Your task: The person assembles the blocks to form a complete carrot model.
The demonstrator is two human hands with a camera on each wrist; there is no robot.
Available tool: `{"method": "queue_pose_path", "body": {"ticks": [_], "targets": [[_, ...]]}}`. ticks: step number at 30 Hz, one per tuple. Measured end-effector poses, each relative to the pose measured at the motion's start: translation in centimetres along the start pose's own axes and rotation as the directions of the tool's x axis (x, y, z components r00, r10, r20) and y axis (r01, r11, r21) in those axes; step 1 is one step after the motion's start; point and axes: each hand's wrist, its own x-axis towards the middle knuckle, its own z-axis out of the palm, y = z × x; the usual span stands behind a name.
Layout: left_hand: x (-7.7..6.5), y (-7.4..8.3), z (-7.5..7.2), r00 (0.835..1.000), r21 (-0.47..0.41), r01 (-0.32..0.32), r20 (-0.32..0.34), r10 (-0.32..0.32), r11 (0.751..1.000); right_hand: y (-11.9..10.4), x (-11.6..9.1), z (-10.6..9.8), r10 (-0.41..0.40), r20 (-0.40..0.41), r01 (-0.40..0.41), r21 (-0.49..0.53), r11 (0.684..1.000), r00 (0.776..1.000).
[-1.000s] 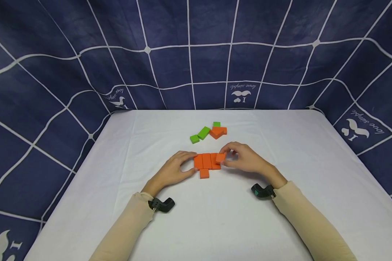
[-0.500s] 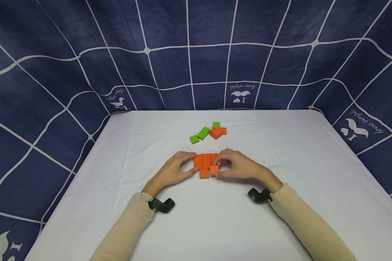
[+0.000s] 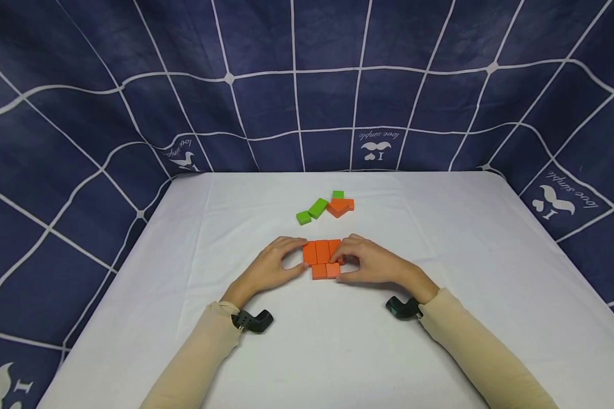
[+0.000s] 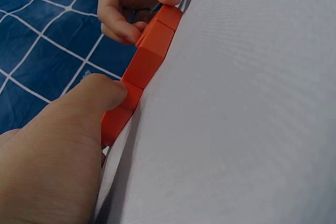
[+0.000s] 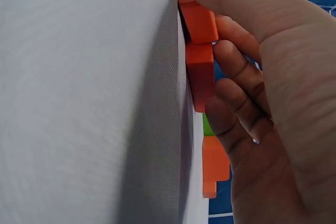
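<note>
On the white cloth, orange toy blocks lie together, with upright oblong ones [image 3: 322, 251] in a row. A small orange block [image 3: 319, 271] sits against the row's near side. Beside it is another small orange block [image 3: 332, 270], pinched by my right hand [image 3: 370, 261] between thumb and fingertips. My left hand [image 3: 271, 264] holds the row's leftmost block [image 3: 309, 253], forefinger at its far corner and thumb at its near corner. In the left wrist view, the left thumb [image 4: 113, 92] touches an orange block's side. The right end of the row is partly hidden behind the right fingers.
Farther back lie loose green blocks [image 3: 317, 208] and orange blocks [image 3: 339, 208], close together. A dark blue curtain with white lines [image 3: 332, 102] hangs behind the table [image 3: 235, 199] and along both sides.
My right hand has brought the small orange block from over the row's right end toward me and down beside the other small block. The left hand has stayed in place.
</note>
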Motion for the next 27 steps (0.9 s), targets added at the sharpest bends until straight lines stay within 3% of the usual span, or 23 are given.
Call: {"method": "queue_pose_path", "body": {"ticks": [7,15,22,27], "targets": [[0.1,0.0,0.1,1.000,-0.005,0.005,0.000,-0.005,1.000,0.0,0.1,0.1,0.012,0.011,-0.012,-0.023,1.000,1.000],[0.0,0.0,0.0,1.000,-0.027,-0.002,0.001,0.002,1.000,0.4,0.2,-0.2,0.001,-0.012,0.000,0.019,1.000,1.000],[-0.1,0.0,-0.1,1.000,-0.025,-0.004,0.003,0.004,1.000,1.3,0.8,-1.1,0.030,-0.142,-0.017,0.092,0.996,0.989],[0.1,-0.2,0.0,1.000,-0.016,-0.008,0.004,0.008,1.000,2.8,1.7,-2.1,0.078,-0.261,-0.057,0.088,0.995,0.962]]}}
